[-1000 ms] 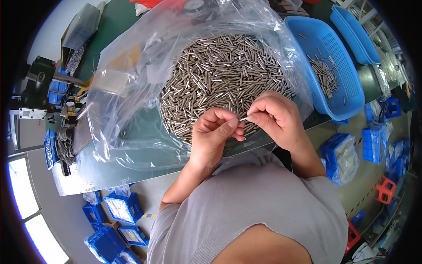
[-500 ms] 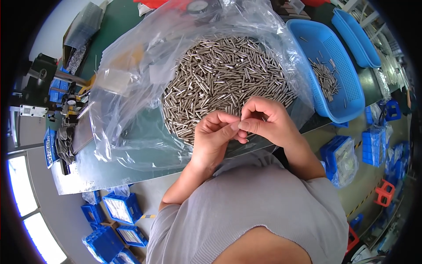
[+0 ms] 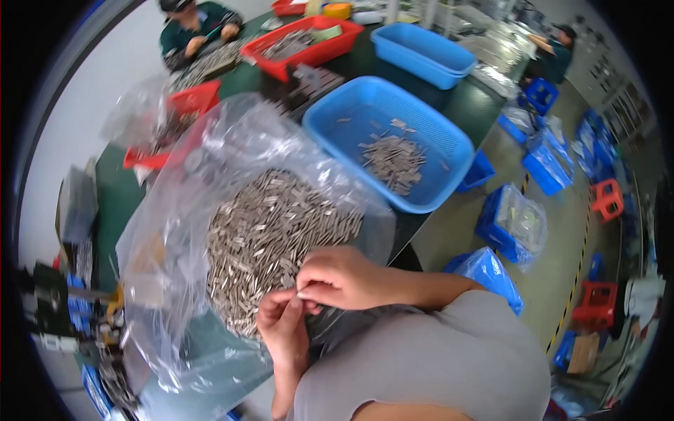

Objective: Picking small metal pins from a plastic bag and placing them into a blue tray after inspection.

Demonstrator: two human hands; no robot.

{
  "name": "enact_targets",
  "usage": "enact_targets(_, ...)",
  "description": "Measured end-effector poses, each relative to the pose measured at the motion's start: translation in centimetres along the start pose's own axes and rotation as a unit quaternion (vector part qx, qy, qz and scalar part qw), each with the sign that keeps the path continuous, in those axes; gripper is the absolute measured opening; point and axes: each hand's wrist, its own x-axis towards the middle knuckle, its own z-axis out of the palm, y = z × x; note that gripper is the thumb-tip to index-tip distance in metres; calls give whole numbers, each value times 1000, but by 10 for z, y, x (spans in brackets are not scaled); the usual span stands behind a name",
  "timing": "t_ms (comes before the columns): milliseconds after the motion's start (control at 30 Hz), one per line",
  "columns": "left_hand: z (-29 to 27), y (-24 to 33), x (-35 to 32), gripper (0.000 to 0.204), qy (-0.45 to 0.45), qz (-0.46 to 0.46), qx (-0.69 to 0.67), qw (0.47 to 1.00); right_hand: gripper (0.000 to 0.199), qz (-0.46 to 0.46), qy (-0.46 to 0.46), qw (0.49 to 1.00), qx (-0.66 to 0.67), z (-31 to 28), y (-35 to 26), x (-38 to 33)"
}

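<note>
Head view: what are the things by the hands made of?

Metal, by the look of it. The pins [image 3: 260, 228] are short, slim grey rods with bright glints, heaped loosely just beyond the hands. Clear plastic, crinkled and shiny, makes up the bag [image 3: 270, 133] around them, and it spreads over a smooth green table [image 3: 111, 184].

And how many of each?

One heap, its pins too many to count. Two blue plastic baskets, long with rounded corners: the near basket [image 3: 379, 105] has a smaller pile of pins in it, the far basket [image 3: 421, 59] stands behind. Three red trays [image 3: 330, 50] show too, one of them at the top edge. Two other people are farther off.

How are the person's hands set?

The left hand [image 3: 283, 323] rises from the lower edge, thumb up. The right hand [image 3: 337, 277] comes in from the right, forearm nearly level, fingers curled. They meet over the near edge of the heap.

What about the grip?

Closed on both sides, thumbs and fingers pinched together, tips touching. A small pale bit shows there; I can't tell whether it is a pin or a nail
</note>
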Motion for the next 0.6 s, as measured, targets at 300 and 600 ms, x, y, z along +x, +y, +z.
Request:
enact_targets(300, 8, -2, 0, 11, 1, 31, 14, 999, 12, -18, 42, 999, 9, 1, 3, -11)
enact_targets(600, 13, -2, 3, 10, 8, 42, 37, 998, 11, -69, 51, 996, -21, 1, 11, -9)
